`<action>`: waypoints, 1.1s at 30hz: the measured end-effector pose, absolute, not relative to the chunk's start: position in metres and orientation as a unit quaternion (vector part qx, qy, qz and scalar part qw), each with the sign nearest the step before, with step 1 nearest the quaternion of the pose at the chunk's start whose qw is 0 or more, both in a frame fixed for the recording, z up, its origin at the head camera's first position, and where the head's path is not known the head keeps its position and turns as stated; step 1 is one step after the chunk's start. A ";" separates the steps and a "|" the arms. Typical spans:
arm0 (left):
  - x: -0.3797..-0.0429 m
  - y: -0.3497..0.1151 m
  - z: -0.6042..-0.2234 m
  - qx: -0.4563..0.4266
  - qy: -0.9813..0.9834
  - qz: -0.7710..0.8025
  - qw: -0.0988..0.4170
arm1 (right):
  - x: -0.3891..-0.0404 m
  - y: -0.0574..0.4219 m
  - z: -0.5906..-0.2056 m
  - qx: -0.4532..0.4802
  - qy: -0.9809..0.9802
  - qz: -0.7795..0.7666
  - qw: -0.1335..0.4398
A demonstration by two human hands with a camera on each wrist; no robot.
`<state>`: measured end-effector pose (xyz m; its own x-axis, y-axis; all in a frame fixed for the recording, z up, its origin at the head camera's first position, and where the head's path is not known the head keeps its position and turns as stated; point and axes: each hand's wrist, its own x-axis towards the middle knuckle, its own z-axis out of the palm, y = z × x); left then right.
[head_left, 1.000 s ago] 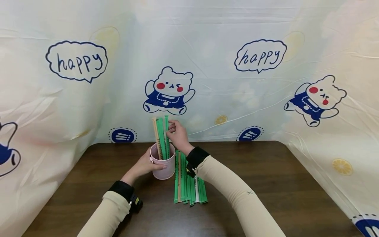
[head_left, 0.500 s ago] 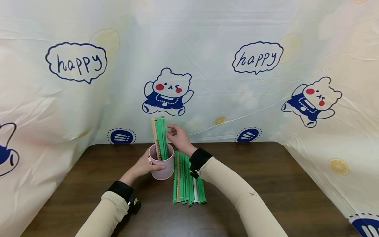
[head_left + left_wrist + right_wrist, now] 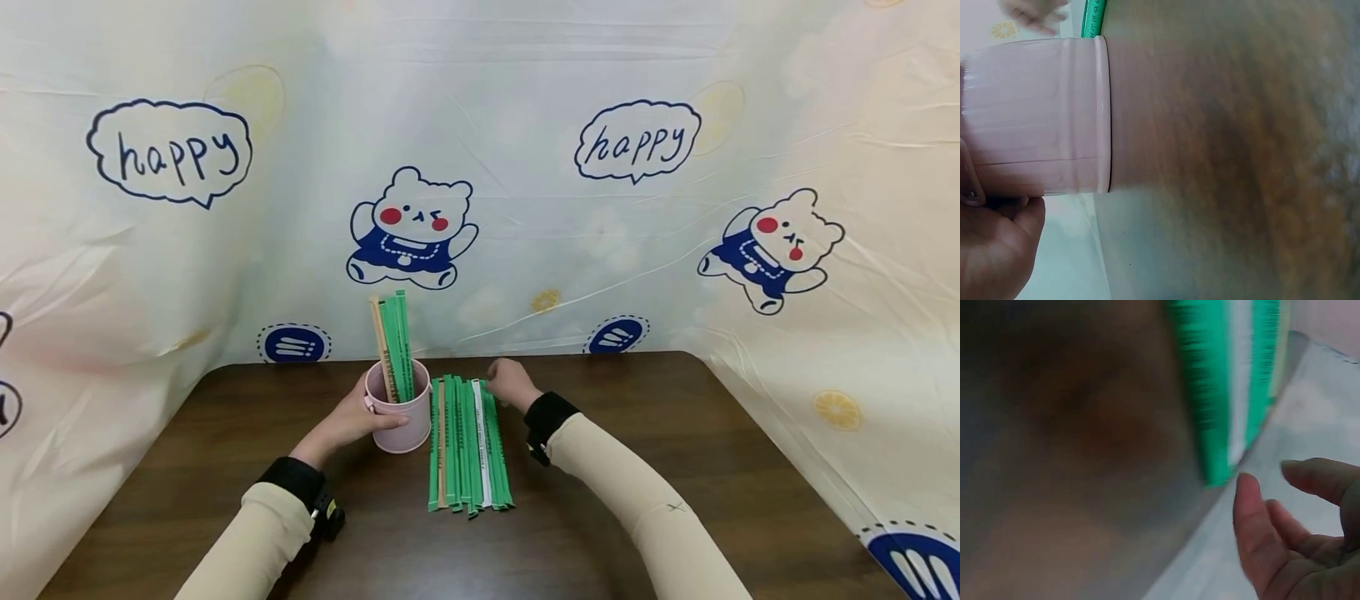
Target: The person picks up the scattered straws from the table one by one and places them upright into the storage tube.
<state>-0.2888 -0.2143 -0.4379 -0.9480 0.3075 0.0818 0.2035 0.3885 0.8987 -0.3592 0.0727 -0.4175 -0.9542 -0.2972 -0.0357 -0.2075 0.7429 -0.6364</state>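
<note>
My left hand (image 3: 358,419) grips a pink metal pail (image 3: 402,427) from its left side, thumb across the front. In the left wrist view the pail (image 3: 1035,119) stands upright on the table, seen sideways. Several long, slim paper-wrapped sticks (image 3: 397,346), green and one tan, stand in it, leaning left. To its right lies a row of similar wrapped sticks (image 3: 465,442), mostly green, with one tan and one white. By the row's far right end is my right hand (image 3: 513,383). In the right wrist view its fingers (image 3: 1257,540) are spread from the thumb, holding nothing, close to the sticks' tips.
All of this is on a dark brown wooden table (image 3: 600,517). Behind its far edge hangs a pale printed cloth (image 3: 540,233) with bears and "happy" bubbles. Both wrists wear black bands (image 3: 551,417) with cameras.
My right hand has let go of a green wrapped stick in the pail and moved right and down to the far end of the row. My left hand still holds the pail.
</note>
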 end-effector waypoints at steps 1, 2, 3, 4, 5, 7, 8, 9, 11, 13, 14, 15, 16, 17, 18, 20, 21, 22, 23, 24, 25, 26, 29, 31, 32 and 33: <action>-0.289 -0.214 -0.438 0.155 0.831 0.532 0.049 | -0.358 0.077 -0.421 -0.125 0.931 -0.332 0.080; -0.288 -0.214 -0.439 0.157 0.830 0.533 0.050 | -0.358 0.080 -0.425 -0.116 0.930 -0.336 0.091; -0.288 -0.214 -0.439 0.157 0.829 0.535 0.051 | -0.357 0.082 -0.428 -0.111 0.928 -0.341 0.099; -0.289 -0.214 -0.438 0.158 0.828 0.536 0.050 | -0.358 0.083 -0.429 -0.110 0.926 -0.347 0.103; -0.289 -0.215 -0.436 0.158 0.828 0.536 0.049 | -0.359 0.083 -0.429 -0.111 0.923 -0.352 0.106; -0.290 -0.216 -0.434 0.156 0.829 0.535 0.049 | -0.362 0.082 -0.431 -0.115 0.922 -0.352 0.115; -0.291 -0.216 -0.433 0.156 0.829 0.535 0.050 | -0.364 0.082 -0.432 -0.117 0.921 -0.352 0.116; -0.291 -0.217 -0.433 0.156 0.829 0.535 0.049 | -0.365 0.081 -0.433 -0.118 0.921 -0.352 0.117; -0.291 -0.217 -0.433 0.154 0.829 0.536 0.050 | -0.365 0.080 -0.434 -0.117 0.921 -0.352 0.117; -0.290 -0.216 -0.433 0.152 0.829 0.536 0.054 | -0.364 0.079 -0.437 -0.117 0.921 -0.355 0.113; -0.289 -0.216 -0.434 0.151 0.829 0.536 0.056 | -0.364 0.079 -0.439 -0.116 0.921 -0.357 0.110; -0.289 -0.215 -0.434 0.150 0.829 0.536 0.057 | -0.363 0.079 -0.440 -0.114 0.921 -0.356 0.107; -0.288 -0.215 -0.435 0.147 0.829 0.537 0.059 | -0.361 0.079 -0.442 -0.111 0.921 -0.357 0.104; -0.287 -0.214 -0.436 0.144 0.829 0.537 0.061 | -0.362 0.079 -0.445 -0.111 0.921 -0.358 0.103; -0.288 -0.214 -0.437 0.145 0.828 0.537 0.062 | -0.361 0.079 -0.447 -0.109 0.923 -0.355 0.101; -0.287 -0.213 -0.439 0.145 0.828 0.538 0.063 | -0.361 0.079 -0.449 -0.101 0.925 -0.351 0.103; -0.287 -0.213 -0.439 0.145 0.828 0.538 0.062 | -0.361 0.079 -0.449 -0.095 0.927 -0.349 0.103; -0.287 -0.212 -0.440 0.147 0.827 0.539 0.062 | -0.361 0.079 -0.448 -0.092 0.928 -0.346 0.102; -0.288 -0.212 -0.440 0.149 0.827 0.538 0.061 | -0.362 0.080 -0.447 -0.091 0.931 -0.339 0.099; -0.288 -0.212 -0.440 0.151 0.827 0.538 0.059 | -0.363 0.080 -0.444 -0.090 0.933 -0.335 0.095; -0.289 -0.212 -0.439 0.150 0.827 0.538 0.057 | -0.364 0.080 -0.440 -0.089 0.935 -0.331 0.090; -0.289 -0.212 -0.439 0.149 0.828 0.538 0.055 | -0.364 0.081 -0.436 -0.089 0.937 -0.327 0.083; -0.290 -0.213 -0.439 0.149 0.828 0.538 0.051 | -0.369 0.080 -0.418 -0.094 0.941 -0.319 0.069; -0.289 -0.213 -0.440 0.147 0.829 0.537 0.052 | -0.375 0.080 -0.406 -0.093 0.937 -0.330 0.061; -0.289 -0.214 -0.440 0.146 0.829 0.537 0.053 | -0.376 0.081 -0.400 -0.101 0.936 -0.332 0.049; -0.289 -0.214 -0.441 0.147 0.829 0.537 0.054 | -0.382 0.081 -0.396 -0.102 0.935 -0.337 0.045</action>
